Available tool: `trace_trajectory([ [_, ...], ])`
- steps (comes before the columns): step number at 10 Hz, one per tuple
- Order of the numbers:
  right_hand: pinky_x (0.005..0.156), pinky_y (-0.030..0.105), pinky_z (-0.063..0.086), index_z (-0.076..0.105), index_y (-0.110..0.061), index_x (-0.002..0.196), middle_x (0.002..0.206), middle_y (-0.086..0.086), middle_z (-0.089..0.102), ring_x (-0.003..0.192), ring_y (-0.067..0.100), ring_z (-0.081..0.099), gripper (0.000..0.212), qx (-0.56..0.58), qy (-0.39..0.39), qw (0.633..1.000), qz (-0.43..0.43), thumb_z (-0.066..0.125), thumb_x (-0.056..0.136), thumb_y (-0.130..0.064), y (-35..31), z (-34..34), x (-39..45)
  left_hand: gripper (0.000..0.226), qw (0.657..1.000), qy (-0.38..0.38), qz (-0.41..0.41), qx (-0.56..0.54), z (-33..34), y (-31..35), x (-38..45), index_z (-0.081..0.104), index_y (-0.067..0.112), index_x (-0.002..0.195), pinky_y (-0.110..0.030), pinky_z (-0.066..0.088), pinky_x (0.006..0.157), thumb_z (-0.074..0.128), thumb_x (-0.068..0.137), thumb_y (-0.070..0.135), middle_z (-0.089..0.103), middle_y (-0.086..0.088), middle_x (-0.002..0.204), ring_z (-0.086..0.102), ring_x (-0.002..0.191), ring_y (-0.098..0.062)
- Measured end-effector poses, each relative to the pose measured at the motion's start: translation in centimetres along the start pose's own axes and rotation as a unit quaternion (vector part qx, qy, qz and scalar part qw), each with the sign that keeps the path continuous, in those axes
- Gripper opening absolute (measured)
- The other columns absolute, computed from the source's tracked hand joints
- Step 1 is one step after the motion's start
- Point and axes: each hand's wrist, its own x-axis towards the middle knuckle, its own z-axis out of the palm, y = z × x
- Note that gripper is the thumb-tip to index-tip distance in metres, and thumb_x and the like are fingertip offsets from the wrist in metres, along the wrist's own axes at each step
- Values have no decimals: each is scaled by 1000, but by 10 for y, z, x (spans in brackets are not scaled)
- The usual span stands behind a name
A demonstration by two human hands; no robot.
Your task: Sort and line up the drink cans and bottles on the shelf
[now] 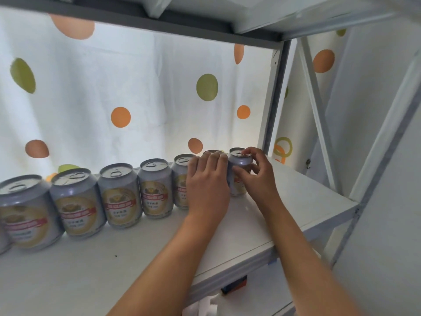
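Several silver drink cans with gold and red labels stand upright in a row along the back of the white shelf (pixel 114 265), from the far left can (pixel 22 210) to the rightmost can (pixel 239 165). My right hand (pixel 257 176) grips the rightmost can, with fingers on its top rim and side. My left hand (pixel 208 185) wraps over the can just left of it, of which only the top (pixel 213 152) shows. No bottles are in view.
A white curtain with orange and green dots (pixel 136 92) hangs right behind the cans. A grey shelf post (pixel 275 99) rises at the back right corner. The upper shelf board (pixel 159 21) hangs overhead. The shelf's front edge (pixel 262 252) runs diagonally; a lower level lies beneath.
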Motion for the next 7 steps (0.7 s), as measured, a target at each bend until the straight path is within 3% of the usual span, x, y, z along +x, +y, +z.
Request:
trace_trajectory([
  [3,86,14,50,53,-25,121,117,-7,65,106,7,62,43,-52,-31,997,-43,73,84,-16,1,2,-4,36,1000,20,-4,-1,2,1,0,68,9,112,-42,36,100,51,81,16,68,-7,111,61,108,-30],
  [4,85,14,50,53,-23,121,116,-5,64,104,10,62,43,-59,-33,996,-53,74,83,-19,1,3,-1,39,999,33,-5,-18,3,-1,-2,68,9,114,-43,36,102,64,76,9,68,-5,116,60,112,-28],
  [5,85,14,51,52,-24,118,113,-8,63,103,7,62,42,-61,-32,996,-49,70,80,-29,2,2,2,40,999,37,0,-24,3,-2,-4,68,10,116,-42,33,106,64,77,8,67,-3,121,58,119,-25],
  [6,88,20,54,50,-27,119,115,-10,61,105,6,61,44,-91,-43,994,-38,70,80,-28,-5,3,-1,51,999,7,4,-37,-5,4,-3,62,8,127,-48,27,113,61,76,5,62,-7,130,47,132,-30],
  [7,99,24,50,46,-24,130,133,-1,54,121,18,55,58,-183,-19,979,-88,66,76,-33,-8,3,-5,58,997,15,-4,-77,-10,7,-4,57,4,133,-52,23,116,58,75,1,55,-12,139,35,141,-34],
])
